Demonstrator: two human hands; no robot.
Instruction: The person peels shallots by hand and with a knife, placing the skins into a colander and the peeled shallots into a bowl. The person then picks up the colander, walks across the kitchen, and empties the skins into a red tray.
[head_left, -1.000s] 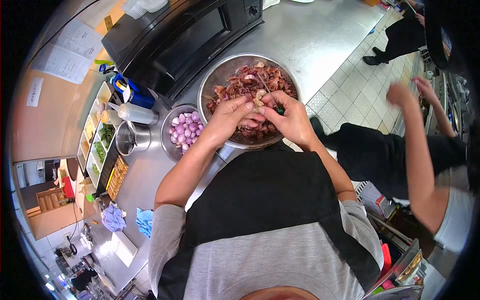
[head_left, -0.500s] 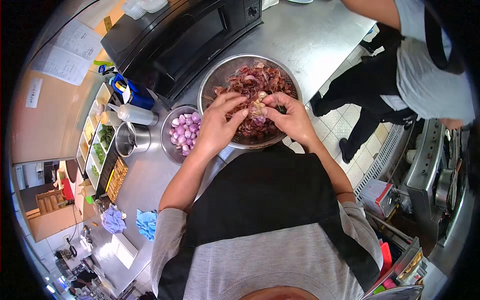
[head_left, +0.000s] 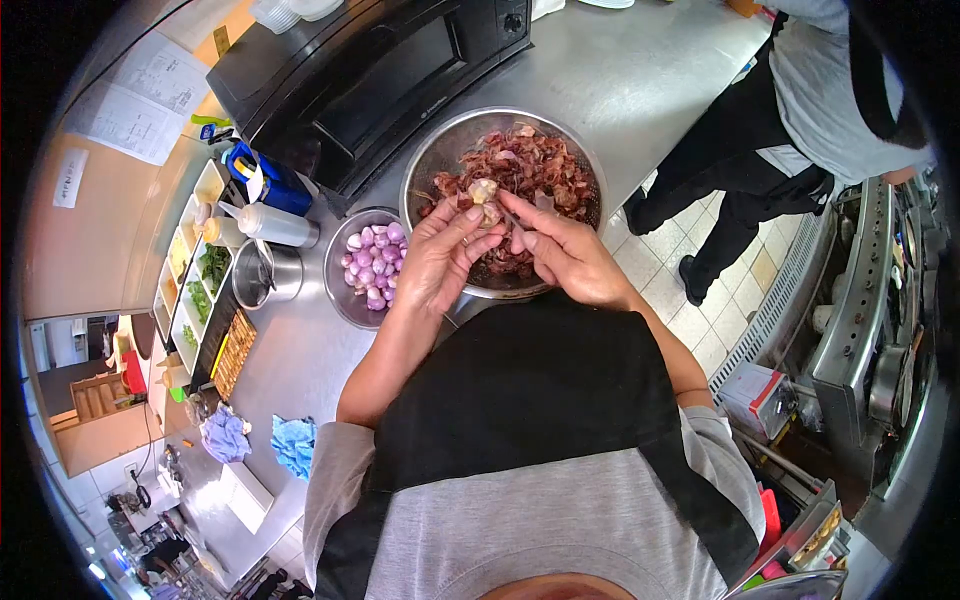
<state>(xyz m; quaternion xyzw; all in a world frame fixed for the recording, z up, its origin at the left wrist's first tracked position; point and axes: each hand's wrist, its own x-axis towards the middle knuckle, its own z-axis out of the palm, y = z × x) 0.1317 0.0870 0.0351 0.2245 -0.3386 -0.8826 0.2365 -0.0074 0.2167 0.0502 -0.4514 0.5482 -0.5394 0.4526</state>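
Note:
A shallot (head_left: 487, 193) with a pale, yellowish end is pinched in the fingers of my left hand (head_left: 445, 255), above a large steel colander (head_left: 412, 190). Close against it, my right hand (head_left: 578, 258) is closed, and a thin grey edge at its fingers looks like the blade of a small knife (head_left: 517, 238); its handle is hidden in the palm. Reddish-brown shallot skins (head_left: 545, 165) are heaped in the colander below both hands. Left of it stands a steel bowl (head_left: 338, 290) of peeled purple shallots (head_left: 373, 262).
A black oven (head_left: 390, 90) stands behind the colander. Leftward are a steel pot (head_left: 283, 275), a squeeze bottle (head_left: 278, 228), trays of greens (head_left: 200, 300) and a blue cloth (head_left: 293, 445). Another person (head_left: 765, 140) is on the right, near the stove (head_left: 850, 320).
My hands have drawn together and turned, with the shallot now raised in my left fingers and my right hand more closed. The other person has shifted, arm no longer over the counter.

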